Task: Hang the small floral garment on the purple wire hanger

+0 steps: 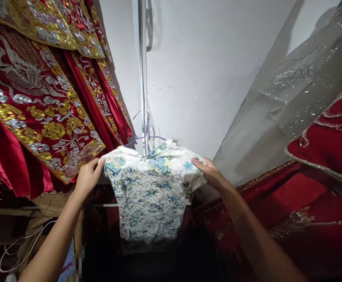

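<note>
A short-sleeved floral dress (pixel 151 192), white with blue, green and yellow patterns, hangs in front of me on a thin purple hanger (pixel 159 137). The hanger's hook is beside a vertical metal pole; whether it rests on anything, I cannot tell. My left hand (pixel 90 174) pinches the end of the left-side sleeve between thumb and fingers. On the other side, my right hand (pixel 209 170) grips the right-side sleeve, thumb on top and fingers hidden beneath the cloth. The garment's lower part fades into dark shadow.
Red garments with gold and silver embroidery (pixel 53 117) hang on the left. A white metal pole (pixel 143 70) stands against the pale wall (pixel 203 51). On the right are a sheer sparkling fabric (pixel 276 102) and a beaded red garment (pixel 329 141). A white cable (pixel 20 239) lies lower left.
</note>
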The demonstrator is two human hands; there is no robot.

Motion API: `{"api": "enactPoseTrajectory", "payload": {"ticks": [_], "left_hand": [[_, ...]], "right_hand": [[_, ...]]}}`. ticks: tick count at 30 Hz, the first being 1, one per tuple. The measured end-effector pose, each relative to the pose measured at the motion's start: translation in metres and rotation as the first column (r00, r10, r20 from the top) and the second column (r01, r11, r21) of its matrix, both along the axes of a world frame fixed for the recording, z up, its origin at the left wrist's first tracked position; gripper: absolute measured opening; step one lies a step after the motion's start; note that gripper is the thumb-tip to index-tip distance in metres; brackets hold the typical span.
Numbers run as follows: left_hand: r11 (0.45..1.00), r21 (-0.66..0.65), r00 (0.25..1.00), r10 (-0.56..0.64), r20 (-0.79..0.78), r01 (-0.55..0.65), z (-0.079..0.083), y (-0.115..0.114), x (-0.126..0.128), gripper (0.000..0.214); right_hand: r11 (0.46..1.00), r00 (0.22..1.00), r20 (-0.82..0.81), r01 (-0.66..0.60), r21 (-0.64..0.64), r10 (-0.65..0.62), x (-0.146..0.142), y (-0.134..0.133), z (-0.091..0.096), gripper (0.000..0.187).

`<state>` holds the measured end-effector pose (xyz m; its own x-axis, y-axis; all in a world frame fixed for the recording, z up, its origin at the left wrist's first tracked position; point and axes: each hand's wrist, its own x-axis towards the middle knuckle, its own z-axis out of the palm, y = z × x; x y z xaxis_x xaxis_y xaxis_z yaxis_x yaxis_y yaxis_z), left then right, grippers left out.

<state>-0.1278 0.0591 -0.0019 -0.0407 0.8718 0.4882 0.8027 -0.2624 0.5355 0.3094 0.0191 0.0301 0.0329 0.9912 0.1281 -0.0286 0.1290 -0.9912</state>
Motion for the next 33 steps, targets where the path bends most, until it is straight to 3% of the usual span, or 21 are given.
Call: {"api": "enactPoseTrajectory", "payload": {"ticks": [3, 7, 10, 13, 15, 18, 19, 20, 21, 22, 23, 24, 25, 26, 28, 29, 31, 32, 33], "left_hand": [[0.98, 0.196, 0.998, 0.012, 0.055, -0.023, 0.009, 0.003, 0.021, 0.037], [0.919, 0.393, 0.998, -0.056, 0.034, 0.038, 0.035, -0.015, 0.053, 0.041], [0.881, 0.466, 0.996, -0.08, -0.029, 0.085, 0.055, -0.034, 0.065, 0.038], [0.876, 0.449, 0.985, -0.152, -0.085, 0.174, 0.07, -0.049, 0.068, 0.037], [0.888, 0.409, 0.977, -0.199, -0.072, 0.211, 0.076, -0.057, 0.07, 0.038], [0.905, 0.312, 0.949, -0.314, 0.03, 0.29, 0.078, -0.066, 0.077, 0.04], [0.901, 0.267, 0.92, -0.378, 0.102, 0.341, 0.077, -0.069, 0.08, 0.042], [0.886, 0.216, 0.871, -0.451, 0.194, 0.41, 0.077, -0.07, 0.084, 0.046], [0.857, 0.169, 0.8, -0.515, 0.306, 0.487, 0.075, -0.072, 0.088, 0.051], [0.82, 0.13, 0.715, -0.553, 0.427, 0.557, 0.074, -0.073, 0.093, 0.055], [0.787, 0.089, 0.632, -0.552, 0.545, 0.61, 0.071, -0.073, 0.096, 0.058], [0.762, 0.038, 0.566, -0.513, 0.646, 0.647, 0.069, -0.075, 0.099, 0.058], [0.742, -0.024, 0.524, -0.45, 0.723, 0.67, 0.066, -0.077, 0.1, 0.055], [0.723, -0.093, 0.507, -0.382, 0.772, 0.685, 0.064, -0.08, 0.098, 0.051], [0.642, -0.247, 0.535, -0.301, 0.79, 0.726, 0.061, -0.09, 0.087, 0.044], [0.578, -0.326, 0.567, -0.301, 0.767, 0.748, 0.062, -0.097, 0.078, 0.042], [0.451, -0.491, 0.655, -0.357, 0.666, 0.746, 0.066, -0.111, 0.056, 0.04], [0.417, -0.564, 0.701, -0.398, 0.592, 0.713, 0.07, -0.117, 0.045, 0.039], [0.418, -0.616, 0.742, -0.437, 0.508, 0.668, 0.075, -0.122, 0.035, 0.037]], "right_hand": [[0.998, 0.998, -0.046, -0.034, 0.05, 0.037, -0.016, -0.002, 0.017, 0.041], [0.989, 0.939, -0.321, 0.144, 0.036, -0.125, -0.033, -0.004, 0.028, 0.044], [0.972, 0.881, -0.413, 0.23, -0.055, -0.232, -0.035, -0.007, 0.028, 0.043], [0.937, 0.847, -0.403, 0.322, -0.132, -0.348, -0.037, -0.014, 0.027, 0.044], [0.9, 0.836, -0.338, 0.421, -0.113, -0.433, -0.041, -0.023, 0.026, 0.049], [0.795, 0.776, -0.227, 0.606, 0.011, -0.588, -0.051, -0.048, 0.018, 0.05], [0.782, 0.783, -0.182, 0.616, 0.091, -0.595, -0.056, -0.059, 0.013, 0.047], [0.807, 0.831, -0.111, 0.555, 0.2, -0.544, -0.063, -0.072, 0.008, 0.042], [0.858, 0.906, 0.012, 0.396, 0.328, -0.423, -0.07, -0.084, 0.004, 0.036], [0.897, 0.952, 0.186, 0.148, 0.417, -0.244, -0.078, -0.095, 0.0, 0.032], [0.893, 0.927, 0.374, -0.134, 0.43, -0.041, -0.087, -0.105, -0.002, 0.032], [0.845, 0.836, 0.528, -0.386, 0.371, 0.15, -0.095, -0.113, -0.002, 0.036], [0.774, 0.723, 0.621, -0.567, 0.281, 0.304, -0.102, -0.117, -0.002, 0.044], [0.714, 0.637, 0.655, -0.669, 0.207, 0.406, -0.107, -0.118, -0.001, 0.053], [0.66, 0.584, 0.646, -0.734, 0.161, 0.492, -0.108, -0.111, 0.002, 0.062], [0.672, 0.602, 0.64, -0.719, 0.176, 0.477, -0.105, -0.103, 0.001, 0.061], [0.777, 0.708, 0.635, -0.573, 0.26, 0.31, -0.094, -0.081, -0.002, 0.054], [0.833, 0.754, 0.631, -0.459, 0.307, 0.183, -0.088, -0.07, -0.005, 0.053], [0.873, 0.779, 0.624, -0.342, 0.347, 0.057, -0.082, -0.058, -0.008, 0.056]]}}
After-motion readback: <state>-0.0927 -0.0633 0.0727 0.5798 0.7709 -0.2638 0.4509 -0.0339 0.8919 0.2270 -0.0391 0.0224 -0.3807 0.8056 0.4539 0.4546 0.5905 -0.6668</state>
